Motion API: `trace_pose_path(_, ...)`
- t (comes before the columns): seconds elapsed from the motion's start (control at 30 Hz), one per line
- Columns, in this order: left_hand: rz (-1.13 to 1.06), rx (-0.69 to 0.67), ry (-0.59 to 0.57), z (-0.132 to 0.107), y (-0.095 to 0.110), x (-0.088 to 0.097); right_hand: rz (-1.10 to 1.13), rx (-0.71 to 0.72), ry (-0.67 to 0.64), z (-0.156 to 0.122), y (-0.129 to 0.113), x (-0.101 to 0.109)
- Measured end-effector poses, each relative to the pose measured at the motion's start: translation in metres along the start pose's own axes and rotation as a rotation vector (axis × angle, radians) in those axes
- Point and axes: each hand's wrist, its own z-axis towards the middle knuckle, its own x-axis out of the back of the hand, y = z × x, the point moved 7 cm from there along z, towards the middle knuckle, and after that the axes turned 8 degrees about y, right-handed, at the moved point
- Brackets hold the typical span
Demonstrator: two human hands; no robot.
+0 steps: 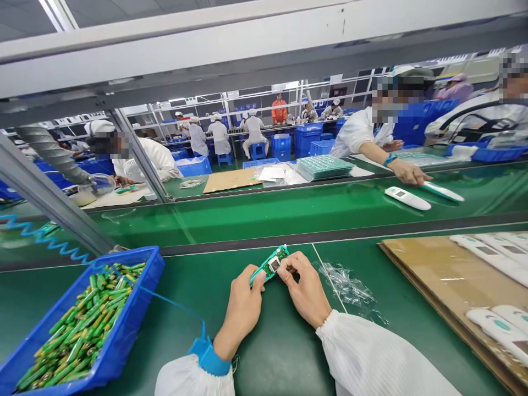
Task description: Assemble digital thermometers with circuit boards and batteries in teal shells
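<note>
Over the green worktop, my left hand (244, 300) grips a teal half-shell with a green circuit board (281, 254) and a small rectangular display (274, 265) in it, its thumb on the near edge. A blue wrist strap with a thin cord is on my left wrist. My right hand (304, 286) is closed in a pinch at the right side of the display. Whatever is between those fingertips is too small or hidden to make out. Crumpled clear film pieces (350, 287) lie just right of my right hand.
At left stands a blue bin (142, 308) heaped with green-and-yellow batteries (88, 324). A cardboard sheet (429, 264) with white handheld device housings (501, 330) lies at right. Beyond runs a green conveyor belt (247, 217), where a co-worker's hand (408, 170) touches a white device.
</note>
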Motion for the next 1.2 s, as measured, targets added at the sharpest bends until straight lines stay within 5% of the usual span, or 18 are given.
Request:
trace_pose_path(0.13,-0.048,0.084,0.095,0.007,-0.013,0.013,-0.166,0.101,0.008,-0.001,-0.007,0.016)
trace_pose_path(0.3,-0.35,0.195,0.068,0.009,-0.02,0.014,-0.809,0.083,0.212,-0.015,0.028,0.072)
trace_pose_path(0.4,-0.473,0.304,0.074,0.012,-0.03,0.013,-0.863,0.078,0.13,-0.015,0.035,0.103)
trace_pose_path(0.5,-0.592,0.357,0.064,0.016,-0.037,0.01,-0.962,-0.078,0.082,0.004,0.036,0.157)
trace_pose_path(0.67,-0.748,0.389,-0.028,0.018,-0.032,0.008,-1.209,-0.322,0.283,0.042,0.037,0.283)
trace_pose_path(0.8,-0.811,0.365,-0.111,0.014,-0.016,0.008,-1.291,-0.45,0.312,0.053,0.055,0.333)
trace_pose_path(0.9,-0.857,0.312,-0.163,0.007,-0.003,0.004,-1.28,-0.442,0.263,0.057,0.054,0.336)
trace_pose_path(1.03,-0.865,0.266,-0.171,0.0,0.006,-0.002,-1.148,-0.344,0.195,0.074,0.033,0.309)
trace_pose_path(1.13,-0.789,0.244,-0.121,0.001,0.003,-0.002,-0.947,-0.299,0.094,0.083,0.023,0.253)
trace_pose_path(1.2,-0.713,0.216,-0.093,0.002,0.0,0.0,-0.724,-0.278,-0.003,0.075,0.016,0.191)
